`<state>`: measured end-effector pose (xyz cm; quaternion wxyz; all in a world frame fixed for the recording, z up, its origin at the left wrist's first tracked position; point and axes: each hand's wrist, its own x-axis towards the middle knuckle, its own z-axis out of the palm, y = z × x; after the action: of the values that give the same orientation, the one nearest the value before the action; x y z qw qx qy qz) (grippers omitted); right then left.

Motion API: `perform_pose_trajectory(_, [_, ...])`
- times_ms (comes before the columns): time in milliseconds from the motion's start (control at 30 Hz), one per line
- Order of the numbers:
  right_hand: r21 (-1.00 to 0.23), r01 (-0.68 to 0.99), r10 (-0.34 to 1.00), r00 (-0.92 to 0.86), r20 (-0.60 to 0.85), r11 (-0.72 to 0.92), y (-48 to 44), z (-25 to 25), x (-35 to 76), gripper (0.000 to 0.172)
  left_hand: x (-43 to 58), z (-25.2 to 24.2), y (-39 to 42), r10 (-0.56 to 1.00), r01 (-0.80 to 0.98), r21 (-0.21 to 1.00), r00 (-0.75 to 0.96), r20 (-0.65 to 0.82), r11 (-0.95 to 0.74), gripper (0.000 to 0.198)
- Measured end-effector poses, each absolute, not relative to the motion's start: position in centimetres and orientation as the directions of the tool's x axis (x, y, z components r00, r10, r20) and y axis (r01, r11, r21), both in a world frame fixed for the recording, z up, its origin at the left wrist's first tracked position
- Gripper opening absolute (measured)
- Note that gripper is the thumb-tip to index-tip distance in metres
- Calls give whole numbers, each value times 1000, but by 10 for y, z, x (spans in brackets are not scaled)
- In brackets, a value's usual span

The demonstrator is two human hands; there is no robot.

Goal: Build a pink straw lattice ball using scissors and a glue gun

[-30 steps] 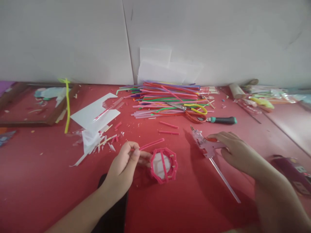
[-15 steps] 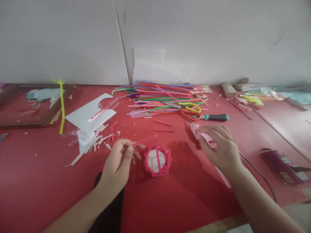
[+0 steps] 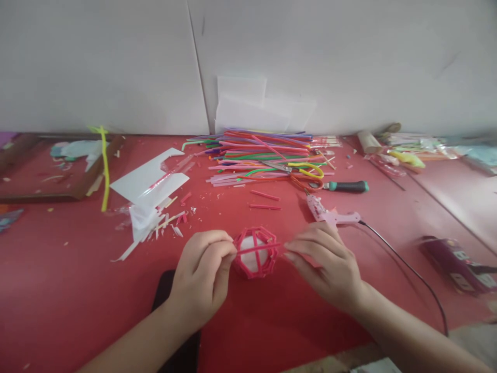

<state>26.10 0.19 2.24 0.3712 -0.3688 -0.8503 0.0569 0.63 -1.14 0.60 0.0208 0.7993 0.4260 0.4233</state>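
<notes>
At the bottom of the frame, left of centre, a dark flat object point(image 3: 186, 342) lies partly under my left forearm. To the right, a purple pouch point(image 3: 454, 264) bears pale block letters, too blurred for me to read. My left hand point(image 3: 204, 274), in the lower middle, is closed, thumb and fingers pinching one end of a thin pink stick point(image 3: 267, 246). My right hand point(image 3: 322, 264) is loosely curled, fingertips slightly parted just beside the stick's other end; I can't tell whether they touch it. Between my hands, at centre, sits a pink octagonal frame point(image 3: 271, 259) with a white base and one bar across it; the stick crosses over its opening. Just beyond my right hand lies a pink glue gun point(image 3: 330, 215), its black cord point(image 3: 382, 241) curving toward the lower right. Left of centre are paper and stick scraps point(image 3: 165, 223), and past the frame two short pink pieces point(image 3: 265, 196) on the red worktop point(image 3: 229, 207). Farther up lie a black-and-teal-handled cutter point(image 3: 347, 186), scissors point(image 3: 286, 168) against a heap of coloured stems point(image 3: 267, 145), a cut white sheet point(image 3: 135, 176), and, at left, a brown tray point(image 3: 83, 189). White papers point(image 3: 240, 90) lean on the grey wall point(image 3: 310, 52) behind.
</notes>
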Motion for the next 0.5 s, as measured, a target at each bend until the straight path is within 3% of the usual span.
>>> perform_pose_trajectory(367, [-462, 516, 683, -417, 600, 721, 8, 22, 256, 13, 8, 7, -13, 705, 608, 436, 311, 638, -663, 19])
perform_pose_trajectory(500, [-560, 468, 729, -392, 562, 683, 8, 24, 253, 11, 7, 7, -12, 698, 639, 393, 332, 634, -661, 22])
